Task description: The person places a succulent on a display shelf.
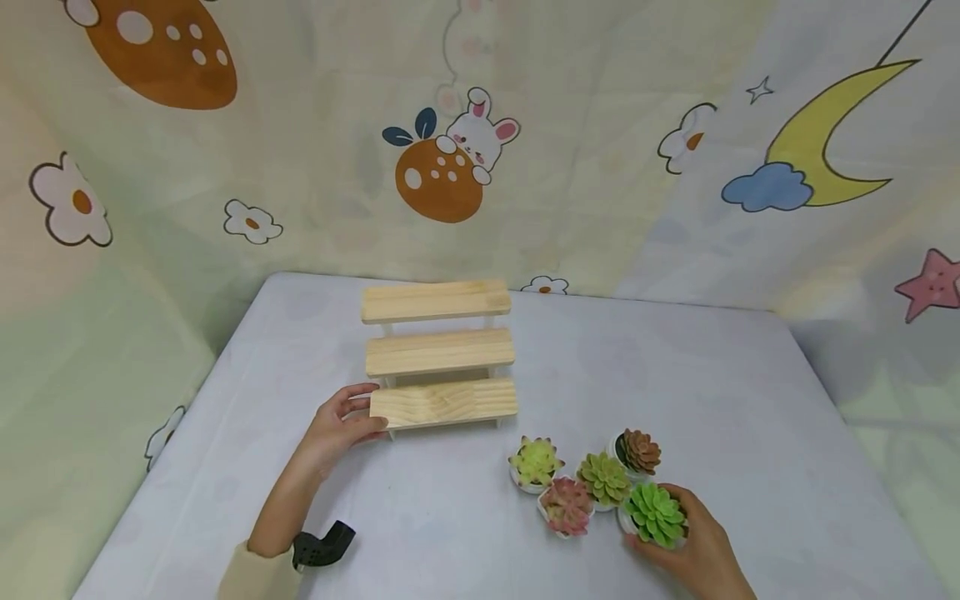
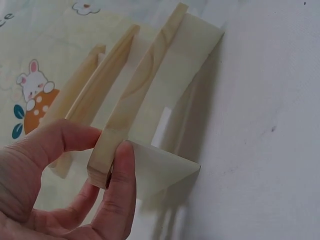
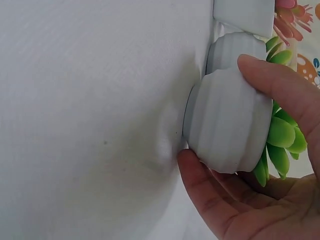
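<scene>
Head view shows a three-step stand of pale wooden planks and white supports (image 1: 442, 404) at the middle of the frame, the left end of its lowest plank pinched by the left grip (image 1: 341, 427), probably to steady it. At lower right, the right grip (image 1: 697, 542) is clamped around a bright green succulent in a white ribbed pot (image 1: 656, 515), thumb on one side and fingers on the other, a hold that seems meant to spare the leaves. Its base is at or just off the white-covered counter (image 1: 442, 517); which, I cannot tell. Grouped to its left and above in the frame, likely for easy reach, are a spiky yellow-green succulent (image 1: 536, 461), a pinkish-red succulent (image 1: 567, 506), an olive-green succulent (image 1: 604, 479) and a brown rosette succulent (image 1: 641, 452). The stand is well apart from the right grip.
</scene>
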{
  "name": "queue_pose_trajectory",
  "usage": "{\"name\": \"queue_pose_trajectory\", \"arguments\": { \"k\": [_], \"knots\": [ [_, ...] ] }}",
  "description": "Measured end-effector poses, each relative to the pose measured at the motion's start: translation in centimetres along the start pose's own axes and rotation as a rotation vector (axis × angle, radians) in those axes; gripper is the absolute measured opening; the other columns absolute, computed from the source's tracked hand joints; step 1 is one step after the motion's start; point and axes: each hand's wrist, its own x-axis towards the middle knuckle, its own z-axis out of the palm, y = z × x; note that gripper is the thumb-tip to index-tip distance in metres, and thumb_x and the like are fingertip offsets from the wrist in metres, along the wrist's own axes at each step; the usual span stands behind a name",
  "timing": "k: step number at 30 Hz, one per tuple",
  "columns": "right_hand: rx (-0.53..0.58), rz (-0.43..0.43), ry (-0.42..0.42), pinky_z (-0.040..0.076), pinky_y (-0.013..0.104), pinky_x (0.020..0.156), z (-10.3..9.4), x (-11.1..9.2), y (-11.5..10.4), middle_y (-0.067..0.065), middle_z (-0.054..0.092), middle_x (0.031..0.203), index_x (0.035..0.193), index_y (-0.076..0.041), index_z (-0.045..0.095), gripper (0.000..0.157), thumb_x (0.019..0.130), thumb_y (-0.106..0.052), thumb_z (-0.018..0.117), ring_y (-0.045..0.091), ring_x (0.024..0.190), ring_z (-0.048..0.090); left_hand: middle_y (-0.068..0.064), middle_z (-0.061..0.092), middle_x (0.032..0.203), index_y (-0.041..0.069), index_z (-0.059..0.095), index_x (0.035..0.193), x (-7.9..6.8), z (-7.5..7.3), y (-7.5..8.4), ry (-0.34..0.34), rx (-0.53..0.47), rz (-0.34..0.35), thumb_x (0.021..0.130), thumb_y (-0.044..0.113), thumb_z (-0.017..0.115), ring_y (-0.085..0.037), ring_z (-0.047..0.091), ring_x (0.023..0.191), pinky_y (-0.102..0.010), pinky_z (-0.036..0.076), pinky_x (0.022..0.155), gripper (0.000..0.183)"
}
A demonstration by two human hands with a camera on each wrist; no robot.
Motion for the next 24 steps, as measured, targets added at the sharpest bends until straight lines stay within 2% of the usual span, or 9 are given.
{"name": "queue_pose_trajectory", "arguments": {
  "k": [6,12,15,21,24],
  "knots": [
    [0.021,-0.067,0.075,0.051,0.055,0.088,0.2,-0.2,-0.1,0.026,0.057,0.124,0.129,0.006,0.047,0.083,0.068,-0.032,0.089,0.044,0.113,0.056,-0.013,0.053,0.112,-0.005,0.036,0.141,-0.4,-0.6,-0.2,-0.017,-0.008,-0.013,0.083,-0.007,0.067,-0.01,0.065,0.085,-0.031,0.059,0.078,0.065],
    [0.06,-0.046,0.084,0.055,0.044,0.082,0.1,-0.2,-0.5,0.024,0.058,0.123,0.131,0.004,0.047,0.083,0.069,-0.031,0.089,0.038,0.111,0.057,-0.007,0.056,0.107,-0.005,0.034,0.142,-0.4,-0.9,-0.3,-0.01,-0.017,-0.015,0.084,-0.007,0.066,-0.01,0.064,0.086,-0.029,0.058,0.078,0.066],
    [0.075,-0.035,0.102,0.055,0.044,0.082,0.0,-0.6,-0.5,0.023,0.058,0.122,0.131,0.004,0.047,0.083,0.069,-0.03,0.089,0.038,0.11,0.057,-0.005,0.057,0.104,-0.005,0.034,0.142,-0.2,-0.8,-0.2,-0.009,-0.013,-0.018,0.084,-0.006,0.066,-0.01,0.064,0.085,-0.028,0.058,0.077,0.067],
    [0.109,-0.015,0.127,0.053,0.052,0.086,-0.3,-1.6,-0.5,0.026,0.054,0.126,0.133,0.003,0.046,0.084,0.07,-0.033,0.088,0.042,0.114,0.055,-0.008,0.055,0.107,-0.006,0.033,0.142,0.3,-0.5,-0.2,-0.025,-0.008,-0.016,0.084,-0.006,0.067,-0.009,0.064,0.084,-0.028,0.058,0.077,0.068],
    [0.119,-0.022,0.149,0.054,0.05,0.084,-0.5,-2.1,-0.7,0.025,0.055,0.126,0.133,0.002,0.046,0.083,0.07,-0.033,0.088,0.041,0.113,0.056,-0.008,0.055,0.106,-0.006,0.033,0.142,0.6,-0.3,-0.2,-0.036,-0.018,-0.017,0.084,-0.006,0.067,-0.009,0.064,0.084,-0.029,0.058,0.078,0.067]
  ]
}}
